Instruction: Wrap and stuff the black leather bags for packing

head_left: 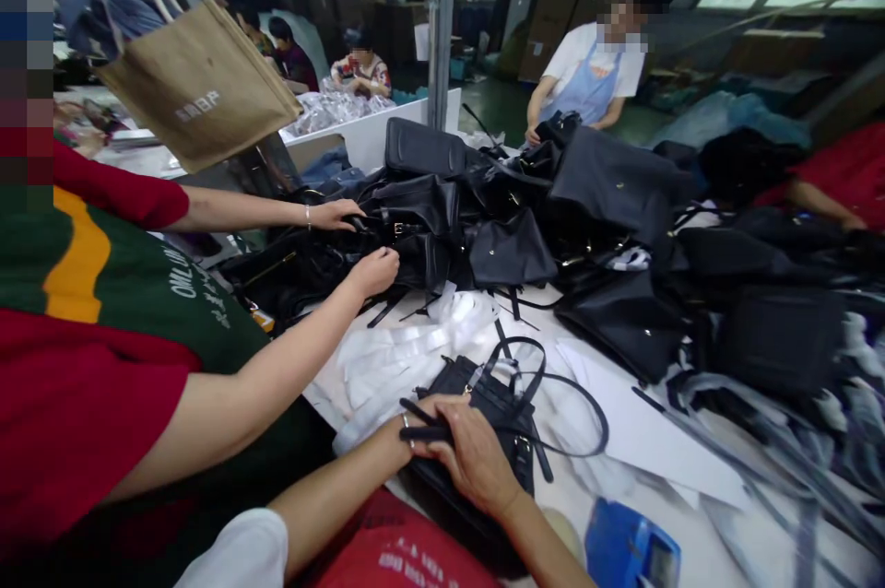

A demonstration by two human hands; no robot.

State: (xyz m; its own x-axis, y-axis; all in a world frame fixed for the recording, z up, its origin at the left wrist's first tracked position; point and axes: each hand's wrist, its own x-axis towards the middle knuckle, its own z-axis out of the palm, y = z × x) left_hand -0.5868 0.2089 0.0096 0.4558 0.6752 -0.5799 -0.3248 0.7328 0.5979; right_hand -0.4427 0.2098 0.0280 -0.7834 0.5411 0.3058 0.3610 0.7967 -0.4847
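On the table before me lies a small black handbag (494,394) with two thin handles and a long strap (600,413) looping out to the right. My right hand (480,459) is closed around the strap, whose loose ends stick out to the left across my left wrist. Beneath and behind it, my left hand (442,405) rests at the bag's left side near a gold-coloured ring. Its fingers are mostly hidden by the right hand and the bag. White wrapping material (421,344) lies just beyond the bag.
Black bags (512,247) are heaped across the back and right. At left, a co-worker's hands (377,272) touch the heap. A blue device (631,544) sits at front right, near white sheets (643,422). A brown paper bag (200,81) hangs upper left. Other people work beyond.
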